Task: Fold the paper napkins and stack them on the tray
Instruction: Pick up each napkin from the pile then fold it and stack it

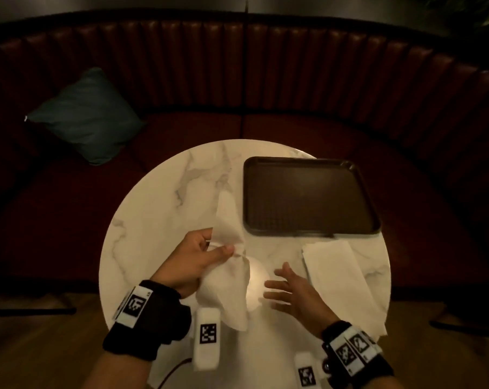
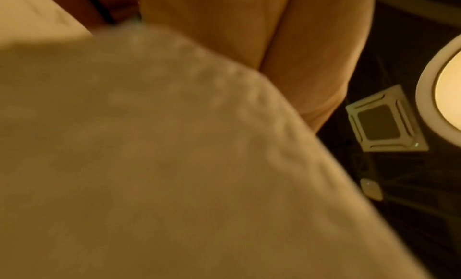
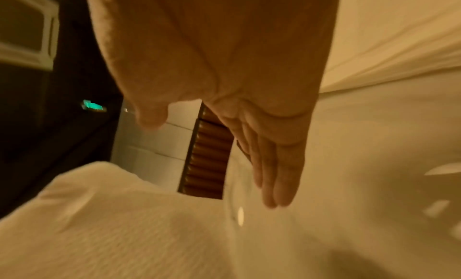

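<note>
While nothing has yet reached the tray, the work looks to be at its very start. Nearest, the left hand (image 1: 194, 259) pinches a limp, unfolded paper napkin (image 1: 229, 279) between thumb and fingers (image 1: 223, 250), one part hanging toward the person and another rising beyond the fingers. Just to the right of it, the right hand (image 1: 291, 290) hovers with fingers (image 3: 274, 176) spread straight and holding nothing, apparently ready to take a corner. Right of that hand, a flat pile of napkins (image 1: 338, 276) lies on the marble surface (image 1: 153, 220); how many it holds cannot be told. Beyond both hands, the dark brown tray (image 1: 308, 197) sits with no napkin in it. By this judgement, every fold and the whole stacking remain to be done.
</note>
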Demonstrator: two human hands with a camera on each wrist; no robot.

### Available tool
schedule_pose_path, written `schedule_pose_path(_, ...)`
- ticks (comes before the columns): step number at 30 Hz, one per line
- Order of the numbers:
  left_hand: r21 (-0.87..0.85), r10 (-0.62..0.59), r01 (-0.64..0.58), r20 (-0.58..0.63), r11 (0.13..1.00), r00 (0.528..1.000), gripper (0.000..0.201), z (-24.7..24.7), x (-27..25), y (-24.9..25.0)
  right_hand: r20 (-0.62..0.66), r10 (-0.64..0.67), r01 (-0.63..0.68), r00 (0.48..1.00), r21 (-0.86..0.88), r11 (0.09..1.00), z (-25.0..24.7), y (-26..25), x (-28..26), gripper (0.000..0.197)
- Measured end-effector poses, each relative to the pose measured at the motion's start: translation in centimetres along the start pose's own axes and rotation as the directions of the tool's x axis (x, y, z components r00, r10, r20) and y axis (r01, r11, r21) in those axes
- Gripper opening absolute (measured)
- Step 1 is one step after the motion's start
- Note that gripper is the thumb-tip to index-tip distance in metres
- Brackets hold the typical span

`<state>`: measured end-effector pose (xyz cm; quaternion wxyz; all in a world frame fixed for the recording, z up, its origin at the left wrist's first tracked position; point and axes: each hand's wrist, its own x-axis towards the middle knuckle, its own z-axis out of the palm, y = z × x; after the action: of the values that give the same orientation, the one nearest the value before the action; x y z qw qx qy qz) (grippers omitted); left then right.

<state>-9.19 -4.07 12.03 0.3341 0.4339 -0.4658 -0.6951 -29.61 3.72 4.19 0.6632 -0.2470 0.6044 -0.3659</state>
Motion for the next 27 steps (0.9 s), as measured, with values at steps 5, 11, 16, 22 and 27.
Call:
schedule_pose_path(5,-0.155,0.053,-0.045,0.048,0.987,0.997,0.027,1.6,0.3,2.3,0.166,-0.098,0.081,0.981,0.104,0.991,-0.4,-4.9,-1.4,0.062)
schedule_pose_path(11,-0.245,0.06,-0.027,0.126,0.969,0.99,0.059,2.1,0.4,2.6,0.211,-0.042,0.019,0.977,0.108,0.994,0.1,-5.5,-1.4,0.06)
schedule_pose_path(16,-0.203,0.05,-0.027,0.106,0.979,0.993,0.07,1.9,0.3,2.3,0.09,-0.228,0.2,0.969,0.245,0.949,-1.0,-5.7,-2.4,0.045)
schedule_pose_path(22,0.057,0.023,-0.027,0.057,0.998,0.998,0.04,2.1,0.2,1.8,-0.011,-0.449,0.449,0.893,0.037,0.893,-4.7,-7.5,-4.8,0.041)
schedule_pose_path(27,0.073,0.03,-0.029,-0.012,0.997,0.999,0.022,2.5,0.6,1.2,0.025,-0.527,0.527,0.849,-0.004,0.85,-6.3,-7.5,-5.8,0.028)
